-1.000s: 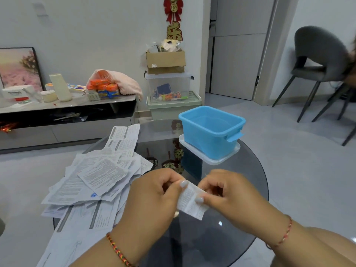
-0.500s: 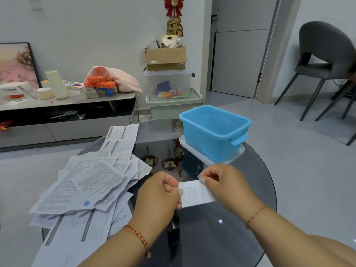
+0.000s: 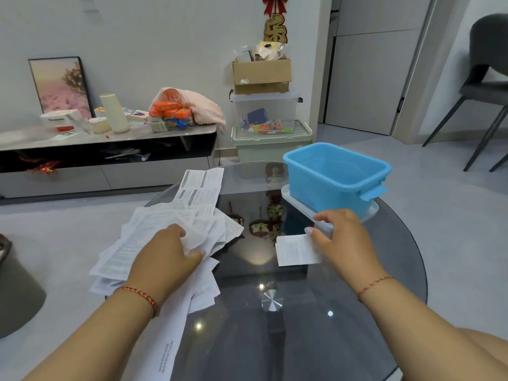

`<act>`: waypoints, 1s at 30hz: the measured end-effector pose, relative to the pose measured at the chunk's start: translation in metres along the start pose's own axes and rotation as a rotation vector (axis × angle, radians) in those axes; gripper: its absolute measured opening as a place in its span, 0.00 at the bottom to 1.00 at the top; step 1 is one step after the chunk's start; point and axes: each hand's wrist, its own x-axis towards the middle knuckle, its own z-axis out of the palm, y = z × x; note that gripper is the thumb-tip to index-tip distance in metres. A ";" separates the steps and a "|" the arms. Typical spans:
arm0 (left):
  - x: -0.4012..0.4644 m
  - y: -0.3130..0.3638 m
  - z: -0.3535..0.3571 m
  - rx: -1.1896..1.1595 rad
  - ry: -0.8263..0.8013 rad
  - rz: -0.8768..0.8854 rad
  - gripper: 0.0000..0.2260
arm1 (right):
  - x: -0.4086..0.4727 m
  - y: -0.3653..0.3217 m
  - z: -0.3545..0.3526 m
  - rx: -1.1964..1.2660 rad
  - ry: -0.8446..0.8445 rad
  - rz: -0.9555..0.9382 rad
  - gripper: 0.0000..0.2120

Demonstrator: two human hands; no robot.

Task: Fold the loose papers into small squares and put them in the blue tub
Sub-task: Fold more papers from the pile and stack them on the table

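Two hands, folded paper, pile.

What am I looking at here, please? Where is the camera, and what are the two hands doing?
There is no machine: a person works with bare hands, and one wide camera on the head looks forward and down. On the round glass table lies a pile of loose papers on the left, and a blue tub stands on a clear lid at the far right. The left hand rests on the pile, fingers curled into the sheets. The right hand holds one folded paper by its edge, low over the glass; whether it touches the glass I cannot tell. I see no paper in the tub, though its floor is partly hidden.
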 end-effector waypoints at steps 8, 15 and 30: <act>-0.010 0.000 -0.017 0.048 0.379 0.179 0.06 | -0.017 -0.015 -0.020 0.038 0.091 -0.074 0.06; -0.081 0.047 -0.026 -0.095 0.548 0.727 0.16 | -0.076 -0.038 -0.048 0.098 -0.028 -0.362 0.26; -0.159 0.031 0.039 -0.508 0.009 0.249 0.15 | -0.112 0.003 -0.039 0.008 -0.461 -0.247 0.12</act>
